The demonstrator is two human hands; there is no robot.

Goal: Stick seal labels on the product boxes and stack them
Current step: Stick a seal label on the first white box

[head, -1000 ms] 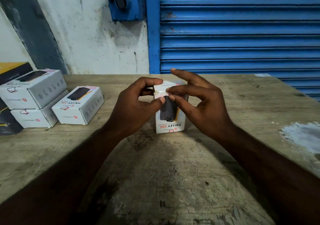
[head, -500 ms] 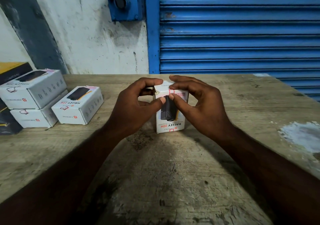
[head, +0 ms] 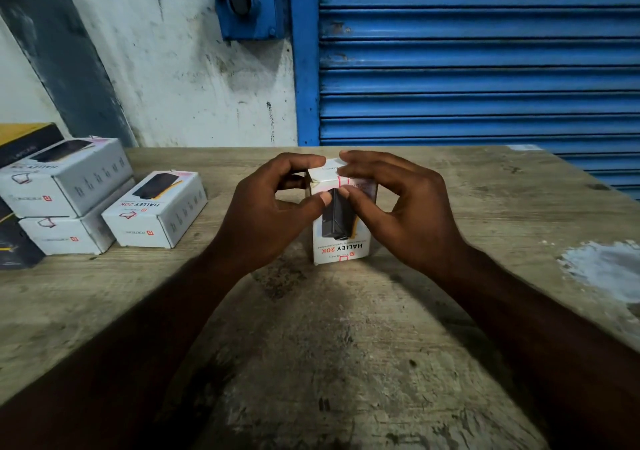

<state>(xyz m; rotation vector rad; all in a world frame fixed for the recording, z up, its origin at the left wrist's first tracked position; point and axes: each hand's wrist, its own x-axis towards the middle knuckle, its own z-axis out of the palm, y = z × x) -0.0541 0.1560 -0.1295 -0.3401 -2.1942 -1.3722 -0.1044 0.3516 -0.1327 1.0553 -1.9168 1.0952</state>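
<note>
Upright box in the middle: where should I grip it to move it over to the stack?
Probably by its left and right side walls, mid-height, reaching in from the near side. The upright box stands on end with those walls bare, and that keeps fingers off the seal label folded over its top front edge.

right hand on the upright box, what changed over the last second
The right hand lowered its raised, spread fingers onto the top of the product box, pressing the seal label over the top front edge. Unchanged: the left hand grips the box's left side, the box stands upright on the table, the stacked boxes at the left lie as before.
</note>
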